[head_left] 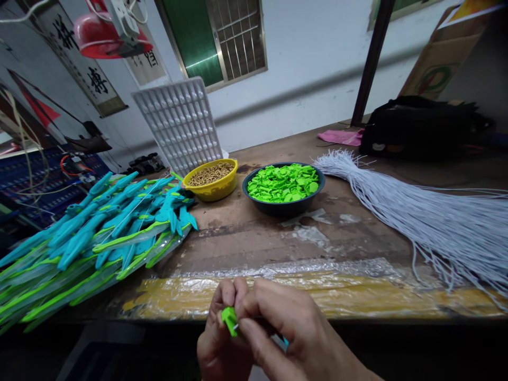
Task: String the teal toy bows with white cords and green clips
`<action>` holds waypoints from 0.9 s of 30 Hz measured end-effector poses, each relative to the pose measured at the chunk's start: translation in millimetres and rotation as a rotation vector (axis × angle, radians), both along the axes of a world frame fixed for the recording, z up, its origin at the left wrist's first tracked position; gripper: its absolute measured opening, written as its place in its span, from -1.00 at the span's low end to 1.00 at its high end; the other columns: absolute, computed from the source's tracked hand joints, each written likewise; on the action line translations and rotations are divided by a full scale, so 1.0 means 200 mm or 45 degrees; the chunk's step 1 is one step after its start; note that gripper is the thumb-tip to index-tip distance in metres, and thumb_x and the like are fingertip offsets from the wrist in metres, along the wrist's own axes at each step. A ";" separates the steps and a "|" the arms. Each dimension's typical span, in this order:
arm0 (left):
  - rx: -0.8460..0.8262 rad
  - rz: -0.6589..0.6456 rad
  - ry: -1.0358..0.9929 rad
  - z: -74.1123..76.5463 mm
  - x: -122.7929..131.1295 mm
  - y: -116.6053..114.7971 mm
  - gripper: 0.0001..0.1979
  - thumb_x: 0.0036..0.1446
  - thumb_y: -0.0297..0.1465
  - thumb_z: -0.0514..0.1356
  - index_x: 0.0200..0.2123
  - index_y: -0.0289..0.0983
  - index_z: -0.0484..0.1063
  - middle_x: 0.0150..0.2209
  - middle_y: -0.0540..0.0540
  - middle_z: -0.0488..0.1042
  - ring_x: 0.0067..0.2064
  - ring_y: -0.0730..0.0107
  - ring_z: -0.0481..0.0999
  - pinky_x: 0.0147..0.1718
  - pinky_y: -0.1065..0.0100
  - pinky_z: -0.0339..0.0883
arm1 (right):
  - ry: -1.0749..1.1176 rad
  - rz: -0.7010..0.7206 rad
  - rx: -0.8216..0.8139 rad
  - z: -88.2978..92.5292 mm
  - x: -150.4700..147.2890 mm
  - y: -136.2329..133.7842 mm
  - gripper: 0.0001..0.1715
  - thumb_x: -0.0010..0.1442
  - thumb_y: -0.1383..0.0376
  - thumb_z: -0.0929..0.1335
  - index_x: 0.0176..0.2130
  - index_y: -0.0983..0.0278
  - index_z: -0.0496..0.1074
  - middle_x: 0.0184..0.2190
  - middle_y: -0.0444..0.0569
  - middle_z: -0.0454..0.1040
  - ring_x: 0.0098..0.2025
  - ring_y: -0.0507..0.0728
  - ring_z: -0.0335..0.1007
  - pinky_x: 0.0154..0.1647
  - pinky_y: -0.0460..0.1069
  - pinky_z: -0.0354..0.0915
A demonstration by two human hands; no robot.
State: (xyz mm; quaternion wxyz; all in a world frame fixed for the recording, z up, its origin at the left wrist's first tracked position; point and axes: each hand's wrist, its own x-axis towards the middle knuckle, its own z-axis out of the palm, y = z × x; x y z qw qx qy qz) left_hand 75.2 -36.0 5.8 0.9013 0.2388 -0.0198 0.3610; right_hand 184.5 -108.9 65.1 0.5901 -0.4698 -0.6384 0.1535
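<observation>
Near the table's front edge, both hands meet at the lower middle of the head view. My left hand (220, 344) pinches a small bright green plastic piece (229, 319). My right hand (296, 328) is closed beside it, thumb and forefinger on a thin white cord (236, 327) whose short end shows against the green piece. A bit of turquoise plastic (285, 342) peeks out below the right fingers; the rest of it is hidden. Similar green pieces (283, 183) fill a dark bowl (278, 208) beyond the hands.
Turquoise and green plastic toy parts (119, 227) are piled at left. A yellow bowl (214, 191) holds brass-coloured rings (210, 173). White cords (416, 217) lie in a bundle at right. Behind stand a clear moulded tray (178, 124) and a black bag (416, 129); a red lamp (103, 34) hangs above.
</observation>
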 end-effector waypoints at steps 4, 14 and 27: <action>0.020 -0.005 0.038 -0.01 -0.01 0.01 -0.88 0.13 -0.37 0.36 -0.28 -0.22 0.48 -0.33 0.02 0.33 -0.36 0.52 0.39 -0.30 0.47 0.36 | -0.318 -0.270 0.140 -0.07 -0.02 0.00 -0.76 0.33 0.50 0.24 -0.28 0.34 0.45 -0.42 -0.03 0.41 -0.39 0.04 0.34 -0.44 -0.11 0.23; 0.007 0.055 0.617 0.07 -0.03 0.02 -0.82 0.05 -0.38 0.46 -0.29 -0.23 0.55 -0.34 -0.01 0.49 -0.35 0.46 0.46 -0.30 0.45 0.37 | -0.837 -0.634 0.185 -0.20 -0.01 -0.03 -0.62 0.43 0.46 0.20 0.14 0.58 0.38 -0.30 0.16 0.50 -0.27 0.18 0.43 -0.44 -0.02 0.36; 0.044 -0.075 0.858 0.09 -0.08 0.04 -0.71 0.07 -0.33 0.45 -0.20 -0.25 0.45 -0.39 0.01 0.47 -0.48 0.56 0.43 -0.53 0.58 0.24 | -1.118 -0.617 0.295 -0.16 -0.02 -0.03 -0.62 0.36 0.52 0.10 -0.14 0.51 0.44 -0.42 0.11 0.46 -0.42 0.20 0.40 -0.52 0.05 0.35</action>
